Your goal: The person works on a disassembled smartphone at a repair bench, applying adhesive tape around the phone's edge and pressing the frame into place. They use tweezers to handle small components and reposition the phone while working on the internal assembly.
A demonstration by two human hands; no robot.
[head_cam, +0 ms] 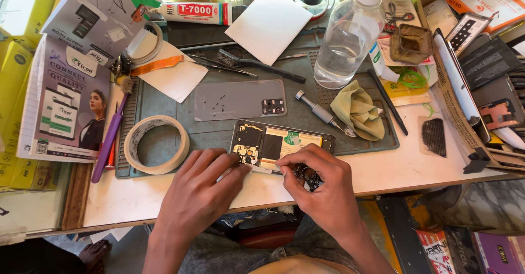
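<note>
Cluttered repair bench [180, 197], pale top, wooden front edge at 6 o'clock. Grey-green work mat [219, 126] across the middle. Opened smartphone [281, 145] lying flat on the mat's near edge, back off, circuit board and battery label exposed. Left hand [205, 184] at 7 o'clock of the phone, fingertips pressing its near left corner, grip loosely closed there. Right hand [322, 184] at 5 o'clock of the phone, grip pinched on a small dark tool [307, 176] with its tip at the phone's near edge; exact kind of tool not clear.

Removed grey back cover [240, 100] with camera cutout just beyond the phone, 12 o'clock. Masking tape roll [156, 144] at 9 o'clock on the mat. Purple-handled brush [109, 137] along the mat's left rim. Precision screwdriver [322, 112] at 1 o'clock, touching a crumpled yellow-green cloth [358, 110]. Clear plastic bottle [347, 39] with white cap at 1 o'clock, far side. Tube of adhesive [191, 12] at 11 o'clock. White card [268, 25] at 12 o'clock. Black brush [257, 66] and tweezers beyond the cover. Printed cartons [68, 88] stacked at 9 to 10 o'clock. Loose phone parts and boxes piled at 3 o'clock. Below the bench edge: knees in grey trousers, a bare foot [93, 252] on the floor at 7 o'clock.
</note>
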